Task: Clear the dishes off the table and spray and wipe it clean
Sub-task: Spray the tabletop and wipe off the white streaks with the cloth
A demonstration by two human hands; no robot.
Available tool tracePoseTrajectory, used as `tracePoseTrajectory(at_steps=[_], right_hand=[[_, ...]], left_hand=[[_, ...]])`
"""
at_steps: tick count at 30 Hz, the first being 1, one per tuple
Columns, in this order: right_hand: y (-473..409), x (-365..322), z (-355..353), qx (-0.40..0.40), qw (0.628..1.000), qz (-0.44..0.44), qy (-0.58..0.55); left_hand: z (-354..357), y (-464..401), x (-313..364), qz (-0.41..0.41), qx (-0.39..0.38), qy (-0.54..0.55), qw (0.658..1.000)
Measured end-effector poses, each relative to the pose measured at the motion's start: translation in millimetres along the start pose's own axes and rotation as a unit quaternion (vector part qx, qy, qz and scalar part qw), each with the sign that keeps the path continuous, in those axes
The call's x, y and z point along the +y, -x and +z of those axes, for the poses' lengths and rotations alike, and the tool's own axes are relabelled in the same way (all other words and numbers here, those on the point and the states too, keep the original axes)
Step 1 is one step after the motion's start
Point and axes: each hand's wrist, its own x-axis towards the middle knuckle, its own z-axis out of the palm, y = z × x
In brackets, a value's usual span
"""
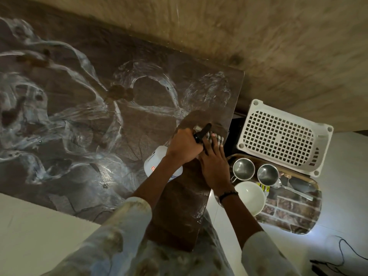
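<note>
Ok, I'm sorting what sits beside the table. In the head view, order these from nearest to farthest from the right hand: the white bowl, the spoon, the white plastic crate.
From the right hand, which rests on the checked cloth:
1. White bowl, just below and right of the wrist, on the tray.
2. Spoon, further right on the tray.
3. White plastic crate, upper right, beyond the tray.

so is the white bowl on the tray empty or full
Empty: the white bowl sits upright on the tray and its bare white inside shows, with nothing in it.
</note>
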Motion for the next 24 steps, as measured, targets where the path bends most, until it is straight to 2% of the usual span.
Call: tracePoseTrajectory(at_steps=[8,13,16,20,24], right_hand=[[-5,9,-3,0.018,1.0,0.009,-0.015],[-45,31,-22,-0.023,0.996,0.073,-0.037],[-81,36,-31,-0.047,0.995,0.081,-0.041],[-100,23,-26,-0.034,0.998,0.034,-0.039],[-64,15,-15,-0.035,0.996,-0.065,-0.041]], left_hand=[[-1,-4,8,0.002,0.011,0.003,1.0],[-5,-10,4,-0.003,0.034,0.021,0.999],[-9,-12,2,-0.001,0.046,0.024,0.999],[-14,-13,5,0.021,0.065,0.034,0.997],[-16,-16,8,0.024,0.066,0.046,0.997]])
